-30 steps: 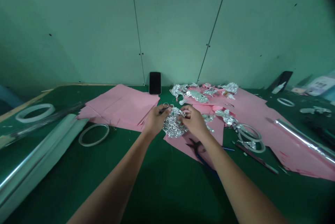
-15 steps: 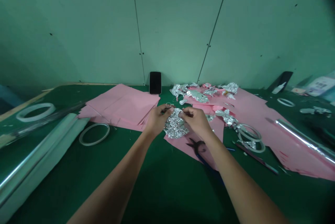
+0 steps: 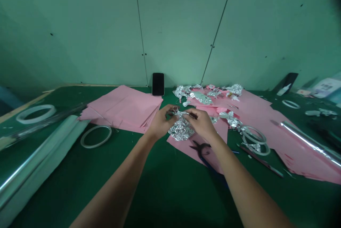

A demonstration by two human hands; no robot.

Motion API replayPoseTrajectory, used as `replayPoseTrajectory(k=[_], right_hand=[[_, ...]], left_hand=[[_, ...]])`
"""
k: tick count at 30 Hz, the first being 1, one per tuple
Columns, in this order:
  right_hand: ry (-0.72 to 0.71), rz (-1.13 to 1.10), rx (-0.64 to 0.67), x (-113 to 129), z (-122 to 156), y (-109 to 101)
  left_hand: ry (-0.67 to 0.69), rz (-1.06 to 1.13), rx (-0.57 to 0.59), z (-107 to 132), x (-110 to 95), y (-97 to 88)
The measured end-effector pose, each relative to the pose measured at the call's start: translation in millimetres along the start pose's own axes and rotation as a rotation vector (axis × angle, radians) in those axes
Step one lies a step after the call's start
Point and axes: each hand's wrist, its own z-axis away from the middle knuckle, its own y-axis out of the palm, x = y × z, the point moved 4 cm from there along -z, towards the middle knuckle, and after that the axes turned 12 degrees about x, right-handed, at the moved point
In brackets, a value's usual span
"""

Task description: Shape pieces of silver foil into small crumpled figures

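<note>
The left hand [image 3: 160,123] pinches one small ring [image 3: 175,109] — it's too small to see well. The right hand [image 3: 202,125] pinches one crumpled foil lump [image 3: 181,131] between the hands, and one pair of scissors [image 3: 200,148] lies just below — partly hidden.

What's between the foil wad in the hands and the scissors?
Only a pink paper sheet, in the head view, between the foil wad and the scissors.

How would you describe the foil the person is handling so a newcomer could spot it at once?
On the green mat, below the black phone propped at the back, the left hand and right hand meet over a crumpled wad of foil. Unlike the foil scraps further back on the pink paper, it is held in the hands.
</note>
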Motion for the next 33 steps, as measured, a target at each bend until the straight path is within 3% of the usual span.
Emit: replayPoseTrajectory(k=[12, 18, 21, 28, 33], right_hand=[[0.014, -0.027, 0.110, -0.1, 5.7, -13.8], [0.055, 0.069, 0.160, -1.4, 7.4, -25.3], [0.062, 0.078, 0.213, -3.7, 7.6, -25.5], [0.055, 0.023, 0.176, -4.1, 4.9, -22.6], [0.014, 0.055, 0.149, -3.1, 4.0, -25.7]], left_hand=[[-0.027, 0.290, -0.019, 0.9, 24.7, -15.7], [-0.038, 0.229, -0.039, 0.8, 36.5, -15.3], [-0.035, 0.131, -0.020, 0.6, 31.9, -11.6], [-0.037, -0.003, -0.039, 0.9, 1.5, 2.5], [-0.108, -0.032, -0.080, 0.8, 0.1, 5.2]])
